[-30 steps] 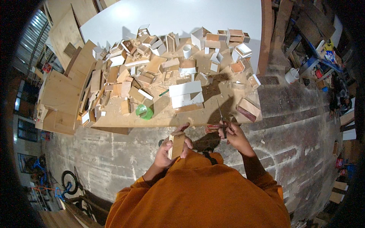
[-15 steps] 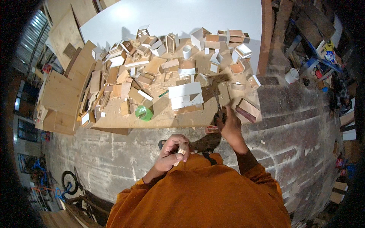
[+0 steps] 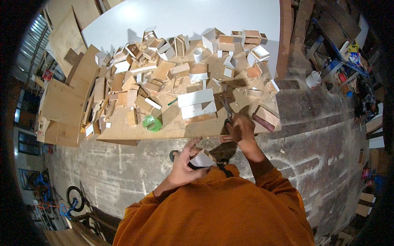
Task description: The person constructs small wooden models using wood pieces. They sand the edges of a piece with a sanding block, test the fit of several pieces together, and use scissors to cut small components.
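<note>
A low wooden box with flat white panels on top [image 3: 197, 103] lies near the front edge of the light wooden worktable [image 3: 127, 132]. On the wearer's side of that box, past the table edge, the left hand [image 3: 184, 165] is clamped around a small wooden block with a white face [image 3: 202, 159], thumb and fingers on opposite sides. To the right of the box and nearer the wearer, the blurred right hand [image 3: 243, 128] is at the handles of a dark, scissor-like tool [image 3: 226, 108], its blades pointing away from the wearer; whether the fingers grip it cannot be told. Farther right of the box sits an open wooden tray with a reddish-brown side [image 3: 266, 118]. Just left of the box lies a thin green stick [image 3: 172, 101], and beyond that side, nearer the wearer, a round translucent green container [image 3: 152, 123]. A white cylindrical cup [image 3: 198, 55] stands beyond the box.
</note>
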The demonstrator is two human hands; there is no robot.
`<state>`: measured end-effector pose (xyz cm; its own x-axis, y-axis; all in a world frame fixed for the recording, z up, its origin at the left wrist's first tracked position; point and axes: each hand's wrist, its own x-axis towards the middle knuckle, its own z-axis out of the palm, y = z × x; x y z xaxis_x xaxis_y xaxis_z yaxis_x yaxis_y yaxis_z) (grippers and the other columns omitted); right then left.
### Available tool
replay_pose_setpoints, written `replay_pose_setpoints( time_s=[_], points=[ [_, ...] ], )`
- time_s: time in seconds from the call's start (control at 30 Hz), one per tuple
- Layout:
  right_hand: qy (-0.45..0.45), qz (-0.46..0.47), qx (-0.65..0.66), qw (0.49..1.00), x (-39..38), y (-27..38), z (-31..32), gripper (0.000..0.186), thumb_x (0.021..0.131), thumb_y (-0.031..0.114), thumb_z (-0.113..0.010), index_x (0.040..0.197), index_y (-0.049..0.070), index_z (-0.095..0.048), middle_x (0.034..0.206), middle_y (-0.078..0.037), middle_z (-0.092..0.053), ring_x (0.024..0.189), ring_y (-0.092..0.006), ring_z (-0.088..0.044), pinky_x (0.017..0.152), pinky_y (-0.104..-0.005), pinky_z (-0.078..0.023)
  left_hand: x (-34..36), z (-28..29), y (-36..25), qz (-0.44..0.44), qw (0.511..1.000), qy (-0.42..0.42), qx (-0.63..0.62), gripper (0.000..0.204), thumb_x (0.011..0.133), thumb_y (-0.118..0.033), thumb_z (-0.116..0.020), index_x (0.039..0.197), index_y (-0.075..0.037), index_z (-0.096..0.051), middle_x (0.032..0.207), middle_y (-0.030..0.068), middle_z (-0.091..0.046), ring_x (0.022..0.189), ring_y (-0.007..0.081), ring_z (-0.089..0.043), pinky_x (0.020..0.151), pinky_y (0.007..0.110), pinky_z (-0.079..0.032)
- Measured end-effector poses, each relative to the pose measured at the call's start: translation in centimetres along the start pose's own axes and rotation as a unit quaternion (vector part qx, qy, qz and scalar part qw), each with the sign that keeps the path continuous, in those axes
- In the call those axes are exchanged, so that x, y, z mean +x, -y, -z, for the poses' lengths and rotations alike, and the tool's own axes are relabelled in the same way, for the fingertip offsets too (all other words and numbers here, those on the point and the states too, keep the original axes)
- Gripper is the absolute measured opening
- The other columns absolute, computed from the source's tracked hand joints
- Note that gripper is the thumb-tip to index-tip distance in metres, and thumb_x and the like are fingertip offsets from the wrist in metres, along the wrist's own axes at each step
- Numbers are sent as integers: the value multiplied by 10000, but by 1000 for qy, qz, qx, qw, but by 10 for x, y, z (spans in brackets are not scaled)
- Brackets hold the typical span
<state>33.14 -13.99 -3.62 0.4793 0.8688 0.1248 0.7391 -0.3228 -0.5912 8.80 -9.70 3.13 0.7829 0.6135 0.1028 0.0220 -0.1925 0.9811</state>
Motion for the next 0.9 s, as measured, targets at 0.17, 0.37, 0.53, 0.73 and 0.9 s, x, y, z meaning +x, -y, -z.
replay_pose_setpoints(
  time_s=[0.17, 0.37, 0.53, 0.73, 0.9],
  points=[
    [-14, 8, -141, 990, 5, -7, -11, 136, 797, 122, -622, 739, 2, -595, 685, -190, -584, 701, -401, -598, 610, -462, -457, 10, -3, -7, 18, 996, -27, 79, 849, 681, -45, -730, 1410, -4, -296, 836, 59, -673, 764, 154, -657, 739, 245, -483],
    [105, 171, 280, 939, -24, 64, 49, 118, 804, 105, -647, 853, -2, -647, 758, -157, -627, 684, -344, -619, 585, -422, -478, 13, 3, -11, 10, 977, -42, 211, 900, 685, -91, -747, 1434, -24, -253, 831, 102, -685, 740, 275, -688, 665, 324, -526],
    [54, 205, 204, 956, -45, 82, 41, 119, 800, 107, -659, 885, 25, -655, 772, -135, -625, 693, -323, -618, 608, -405, -483, 15, 1, -6, 14, 954, -49, 296, 923, 695, -161, -768, 1444, -41, -243, 821, 130, -675, 730, 296, -677, 615, 374, -501],
    [76, 200, 138, 967, -46, 75, 38, 68, 796, 113, -631, 803, 51, -602, 703, -138, -587, 674, -350, -597, 598, -436, -469, 11, 1, 13, -10, 931, -15, 364, 882, 728, -214, -742, 1459, -117, -258, 838, 126, -672, 684, 303, -653, 596, 411, -450],
    [194, 191, 77, 959, -49, 65, 28, 140, 791, 149, -609, 724, 45, -543, 683, -148, -576, 667, -361, -592, 595, -445, -460, 8, 5, 34, -38, 915, 47, 399, 789, 743, -227, -701, 1436, -140, -335, 808, 98, -674, 631, 273, -630, 620, 430, -378]
  ],
)
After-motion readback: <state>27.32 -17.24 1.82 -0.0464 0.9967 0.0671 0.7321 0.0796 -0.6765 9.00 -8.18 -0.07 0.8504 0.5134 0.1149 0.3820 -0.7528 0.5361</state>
